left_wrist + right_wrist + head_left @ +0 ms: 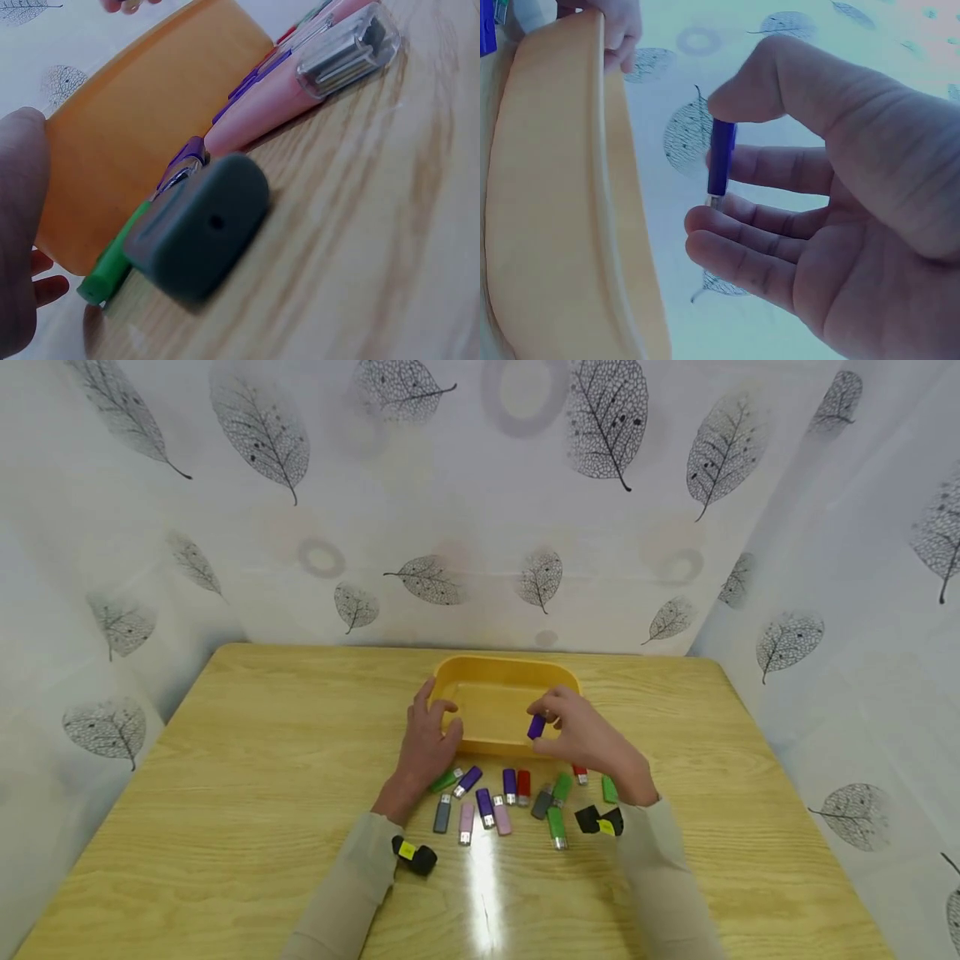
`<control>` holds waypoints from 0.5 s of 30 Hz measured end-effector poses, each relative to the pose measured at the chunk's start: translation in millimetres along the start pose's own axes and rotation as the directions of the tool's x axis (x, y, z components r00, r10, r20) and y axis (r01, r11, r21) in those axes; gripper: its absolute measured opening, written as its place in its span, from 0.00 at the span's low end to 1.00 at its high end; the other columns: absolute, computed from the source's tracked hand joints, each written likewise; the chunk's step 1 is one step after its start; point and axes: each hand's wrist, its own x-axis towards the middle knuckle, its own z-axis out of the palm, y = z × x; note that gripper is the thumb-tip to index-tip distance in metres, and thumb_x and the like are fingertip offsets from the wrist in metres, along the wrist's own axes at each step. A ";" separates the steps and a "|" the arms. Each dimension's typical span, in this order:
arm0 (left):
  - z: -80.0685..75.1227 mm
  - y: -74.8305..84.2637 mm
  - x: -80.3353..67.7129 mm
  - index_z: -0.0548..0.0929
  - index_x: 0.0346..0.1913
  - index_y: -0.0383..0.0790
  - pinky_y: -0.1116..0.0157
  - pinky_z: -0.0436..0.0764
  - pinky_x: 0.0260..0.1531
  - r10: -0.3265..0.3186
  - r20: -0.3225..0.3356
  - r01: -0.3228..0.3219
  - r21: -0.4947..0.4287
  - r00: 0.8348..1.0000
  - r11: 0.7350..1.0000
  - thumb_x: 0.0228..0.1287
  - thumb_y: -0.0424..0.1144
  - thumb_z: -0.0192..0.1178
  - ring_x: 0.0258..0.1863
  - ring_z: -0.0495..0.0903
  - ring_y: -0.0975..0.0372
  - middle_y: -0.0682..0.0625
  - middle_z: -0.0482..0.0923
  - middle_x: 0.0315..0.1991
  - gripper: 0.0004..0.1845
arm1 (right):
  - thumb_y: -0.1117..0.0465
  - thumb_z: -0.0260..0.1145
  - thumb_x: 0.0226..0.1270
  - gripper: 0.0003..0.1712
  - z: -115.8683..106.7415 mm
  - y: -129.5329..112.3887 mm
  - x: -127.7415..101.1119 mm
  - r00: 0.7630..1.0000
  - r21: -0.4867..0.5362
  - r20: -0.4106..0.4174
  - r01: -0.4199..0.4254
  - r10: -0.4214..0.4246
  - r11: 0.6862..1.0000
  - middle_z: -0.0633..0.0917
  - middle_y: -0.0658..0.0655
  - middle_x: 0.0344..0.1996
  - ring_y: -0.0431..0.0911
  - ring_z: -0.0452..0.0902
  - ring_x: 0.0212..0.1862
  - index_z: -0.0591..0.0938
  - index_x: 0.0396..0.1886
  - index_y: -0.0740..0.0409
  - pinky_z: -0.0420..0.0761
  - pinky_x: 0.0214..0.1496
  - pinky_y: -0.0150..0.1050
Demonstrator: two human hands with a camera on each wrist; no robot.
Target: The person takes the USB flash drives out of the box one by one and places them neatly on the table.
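Between the thumb and fingers of my right hand (588,737) is a purple USB flash drive (536,727), held over the right front part of a yellow plastic tray (495,747). In the right wrist view the drive (721,159) stands upright, its metal plug toward the fingers and its other end under the thumb. My left hand (429,742) grips the tray's left rim. Close by that hand lie a green flash drive (446,780), a purple one (468,782) and a grey one (442,814).
In front of the tray, several more flash drives are scattered: pink (467,822), red (523,787), dark grey (542,802) and green (557,827). Black straps with yellow tags sit at both wrists. A leaf-patterned curtain (480,527) surrounds the back and sides of the wooden table (300,735).
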 end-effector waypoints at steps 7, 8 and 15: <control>1.3 1.4 0.0 0.78 0.48 0.38 0.45 0.72 0.59 -0.015 0.017 0.015 -0.006 1.000 1.000 0.66 0.42 0.50 0.65 0.63 0.44 0.44 0.49 0.78 0.15 | 0.65 0.68 0.55 0.22 -5.8 15.1 -25.8 0.999 -0.024 0.025 -0.040 0.041 0.999 0.76 0.59 0.46 0.57 0.75 0.47 0.82 0.51 0.66 0.78 0.47 0.45; 1.4 1.4 0.1 0.78 0.48 0.37 0.45 0.72 0.59 -0.017 0.020 0.017 -0.007 1.000 1.000 0.66 0.42 0.49 0.65 0.63 0.44 0.44 0.49 0.78 0.15 | 0.64 0.68 0.54 0.23 -6.7 17.8 -28.9 0.998 -0.031 0.037 -0.051 0.052 0.998 0.76 0.59 0.45 0.56 0.75 0.46 0.82 0.51 0.67 0.78 0.46 0.44; 2.5 2.4 0.1 0.78 0.46 0.38 0.44 0.71 0.60 -0.022 0.014 0.022 -0.015 1.000 1.000 0.66 0.43 0.49 0.67 0.61 0.44 0.44 0.49 0.78 0.15 | 0.62 0.72 0.54 0.20 -19.5 33.1 -42.8 0.989 -0.086 0.107 -0.088 0.097 0.992 0.76 0.58 0.40 0.50 0.71 0.39 0.83 0.46 0.66 0.75 0.40 0.40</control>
